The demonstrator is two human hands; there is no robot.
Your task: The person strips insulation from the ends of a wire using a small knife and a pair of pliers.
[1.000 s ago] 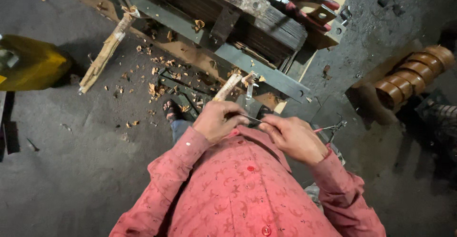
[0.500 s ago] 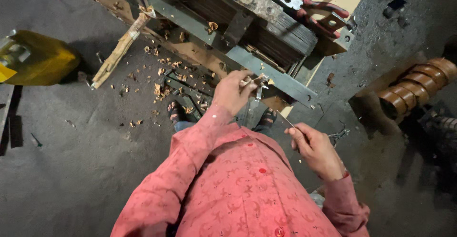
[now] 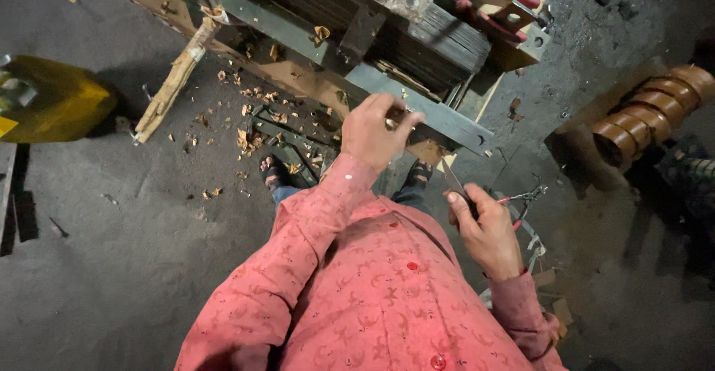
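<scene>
Grey steel bar gripped by curled left hand, likely for steadiness; right hand closed around thin blade, point raised.

A rough grey concrete floor fills the view, lit from above, with deep shadow toward the right edge. Wood chips lie scattered on it. A splintered wooden stick leans by a yellow container at the left edge. Stacked copper-brown rings rest at the right. Red pliers lie at the top.
</scene>
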